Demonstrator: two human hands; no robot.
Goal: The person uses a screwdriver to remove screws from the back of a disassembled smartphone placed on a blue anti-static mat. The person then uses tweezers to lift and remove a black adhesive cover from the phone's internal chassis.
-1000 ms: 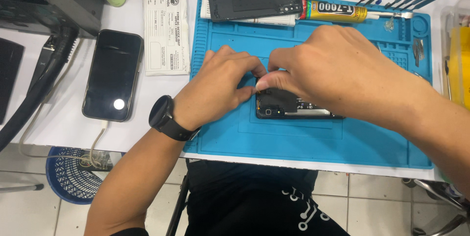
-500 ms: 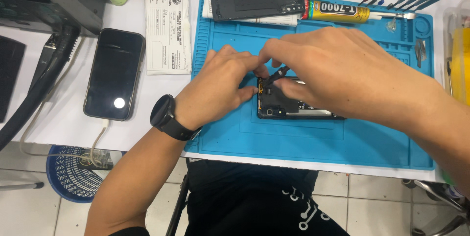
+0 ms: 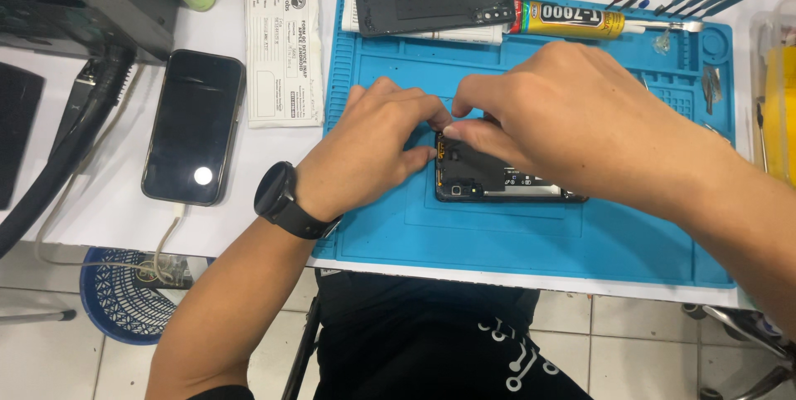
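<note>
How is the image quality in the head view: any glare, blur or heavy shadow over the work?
Head view: even, bright light; sharp on both hands, left hand and right hand. Only soft shadows under them on the blue mat. A small round glare spot on the black phone at left. The opened phone is mostly covered by the hands.

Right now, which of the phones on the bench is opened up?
The phone on the blue mat, under both hands, left hand and right hand: back off, internals exposed. The black phone on the white table is intact, cable plugged in.
</note>
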